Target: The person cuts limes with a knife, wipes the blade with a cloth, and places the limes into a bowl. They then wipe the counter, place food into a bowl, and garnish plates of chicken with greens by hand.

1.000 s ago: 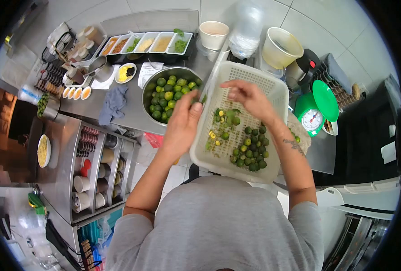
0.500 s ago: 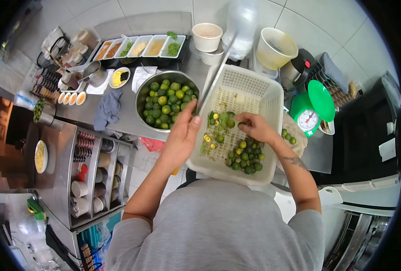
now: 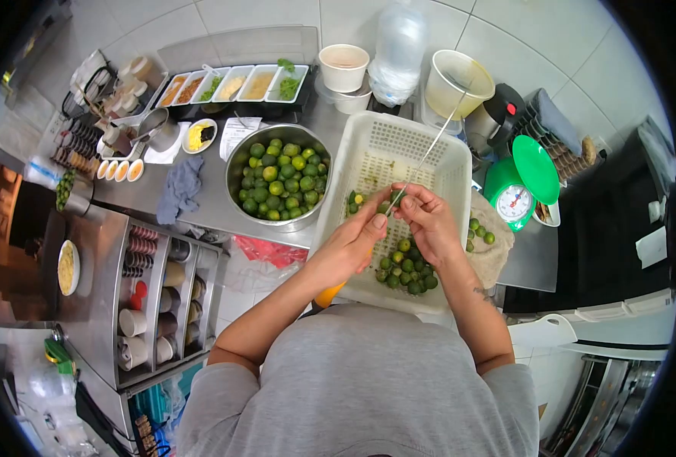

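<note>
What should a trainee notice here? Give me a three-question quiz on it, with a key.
1. True or false: the left hand holds the knife.
2. What stands just right of the basket? A a green scale; B a toaster; C a sink.
3. Fill in: the right hand holds a ___ against the blade.
Key: 1 true; 2 A; 3 lime.
</note>
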Motion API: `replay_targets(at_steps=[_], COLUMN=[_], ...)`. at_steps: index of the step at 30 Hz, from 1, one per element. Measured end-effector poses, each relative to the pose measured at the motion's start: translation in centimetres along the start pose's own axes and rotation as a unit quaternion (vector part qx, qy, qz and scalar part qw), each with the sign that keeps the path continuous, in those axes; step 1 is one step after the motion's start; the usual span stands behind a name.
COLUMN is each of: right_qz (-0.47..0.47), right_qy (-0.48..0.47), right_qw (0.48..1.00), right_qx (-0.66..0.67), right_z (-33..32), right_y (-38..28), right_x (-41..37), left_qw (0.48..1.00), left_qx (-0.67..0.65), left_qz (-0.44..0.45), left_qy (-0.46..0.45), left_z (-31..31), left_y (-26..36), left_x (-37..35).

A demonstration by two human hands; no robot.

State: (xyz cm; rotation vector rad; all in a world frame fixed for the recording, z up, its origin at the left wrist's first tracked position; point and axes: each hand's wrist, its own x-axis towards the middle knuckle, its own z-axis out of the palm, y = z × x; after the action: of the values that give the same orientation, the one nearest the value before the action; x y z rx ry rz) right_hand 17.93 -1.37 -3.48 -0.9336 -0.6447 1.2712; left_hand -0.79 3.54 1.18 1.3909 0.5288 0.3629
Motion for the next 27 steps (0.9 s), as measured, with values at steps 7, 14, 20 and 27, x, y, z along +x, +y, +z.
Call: replay_targets(at_steps=[7, 14, 20, 27], right_qz=[0.009, -0.055, -0.069, -0.027], right_qy=[0.012, 0.065, 0.054, -0.021], right_qw=[0.999, 0.995, 0.995, 0.997], right_qx=[0.044, 0.047, -0.056, -0.07], right_z=[0.8, -0.1, 1.8, 2.9], right_y=[-0.7, 0.1, -0.3, 1.1], right_x=[-1.1, -0.2, -0.4, -0.2], left_qw=[0.985, 0.94, 0.928, 0.923], left_qx=[0.143, 0.324, 0.347, 0.342], left_qz=[0.049, 0.061, 0.05, 0.064], left_qy=[0.079, 0.088, 0.126, 0.162], left_z=[-0.5, 0.4, 0.7, -0.2], left_y=[-1.5, -2.1, -1.3, -1.5], left_x=[-0.1, -2.1, -2.3, -0.5])
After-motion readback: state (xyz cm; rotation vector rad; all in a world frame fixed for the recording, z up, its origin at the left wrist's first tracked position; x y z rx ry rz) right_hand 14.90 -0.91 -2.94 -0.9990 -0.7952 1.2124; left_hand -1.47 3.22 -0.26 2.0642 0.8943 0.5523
